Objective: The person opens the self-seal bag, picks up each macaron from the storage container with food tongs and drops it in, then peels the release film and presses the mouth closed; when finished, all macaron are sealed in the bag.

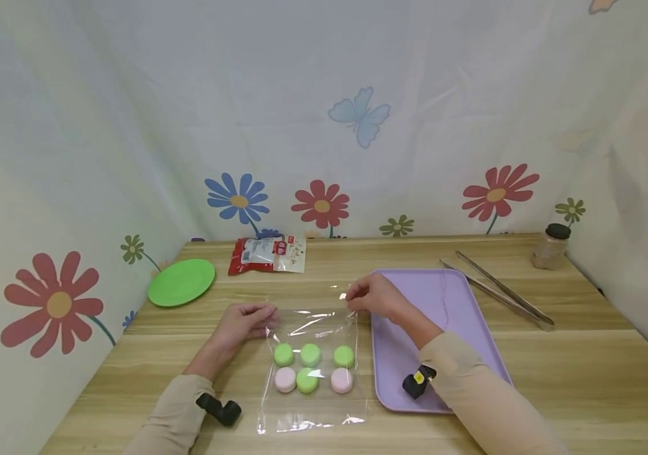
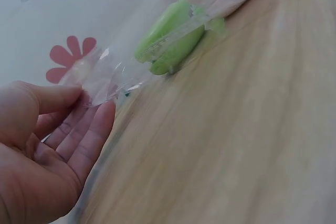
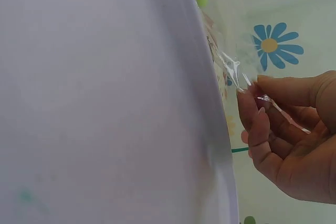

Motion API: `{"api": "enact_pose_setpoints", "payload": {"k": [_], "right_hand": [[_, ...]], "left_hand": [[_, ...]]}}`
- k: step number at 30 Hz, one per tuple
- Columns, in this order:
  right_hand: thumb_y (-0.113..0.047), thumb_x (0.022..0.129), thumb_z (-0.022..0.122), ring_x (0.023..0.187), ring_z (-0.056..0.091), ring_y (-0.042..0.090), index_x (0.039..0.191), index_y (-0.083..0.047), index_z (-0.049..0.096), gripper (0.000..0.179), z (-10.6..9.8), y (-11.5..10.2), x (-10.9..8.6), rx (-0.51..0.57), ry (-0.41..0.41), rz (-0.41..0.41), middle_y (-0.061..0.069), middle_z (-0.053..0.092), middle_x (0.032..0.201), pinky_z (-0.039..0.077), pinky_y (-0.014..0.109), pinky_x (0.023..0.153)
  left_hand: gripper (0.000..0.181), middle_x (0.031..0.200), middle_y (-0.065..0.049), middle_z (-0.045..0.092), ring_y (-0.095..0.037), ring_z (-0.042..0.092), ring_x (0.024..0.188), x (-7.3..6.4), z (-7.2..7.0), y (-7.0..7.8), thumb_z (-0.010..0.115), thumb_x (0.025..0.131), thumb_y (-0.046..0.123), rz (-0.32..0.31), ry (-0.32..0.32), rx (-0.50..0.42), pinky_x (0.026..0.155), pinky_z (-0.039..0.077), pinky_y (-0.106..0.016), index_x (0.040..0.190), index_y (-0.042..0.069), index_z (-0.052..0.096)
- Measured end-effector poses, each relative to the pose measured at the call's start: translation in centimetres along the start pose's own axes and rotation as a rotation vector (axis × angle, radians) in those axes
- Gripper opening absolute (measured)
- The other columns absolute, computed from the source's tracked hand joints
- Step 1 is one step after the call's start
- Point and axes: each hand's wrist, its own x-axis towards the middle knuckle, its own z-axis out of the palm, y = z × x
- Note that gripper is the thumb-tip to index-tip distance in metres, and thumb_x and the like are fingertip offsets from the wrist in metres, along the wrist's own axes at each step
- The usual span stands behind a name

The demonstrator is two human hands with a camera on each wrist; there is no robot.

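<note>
A clear plastic bag [image 1: 324, 404] lies flat on the table with several green macarons [image 1: 310, 355] and two pink macarons [image 1: 342, 380] inside. At the bag's far left corner, my left hand [image 1: 248, 321] pinches the film between thumb and fingers; the left wrist view shows this grip on the clear edge [image 2: 100, 90]. My right hand [image 1: 373, 296] pinches the far right corner, and in the right wrist view the film [image 3: 236, 72] gathers between thumb and forefinger.
Right of the bag is a purple tray [image 1: 386, 385], under my right forearm. Metal tongs [image 1: 506, 294] lie beside it, and a dark-lidded jar [image 1: 551, 246] stands at the back right. A green plate [image 1: 181, 282] and a red-and-white packet [image 1: 267, 254] sit at the back left.
</note>
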Motion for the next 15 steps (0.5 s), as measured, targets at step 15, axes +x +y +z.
{"api": "enact_pose_setpoints", "payload": {"k": [15], "right_hand": [[-0.005,0.087,0.076,0.073,0.068,0.02,0.095,0.0,0.071,0.011,0.21,0.05,-0.2,0.07,0.08,-0.004,0.004,0.071,0.08,0.056,0.034,0.065]], "left_hand": [[0.043,0.11,-0.013,0.073,-0.019,0.072,0.096,0.34,0.07,0.24,0.068,0.096,0.01,0.06,0.078,-0.091,0.088,0.058,-0.035,0.131,-0.011,0.056]]}}
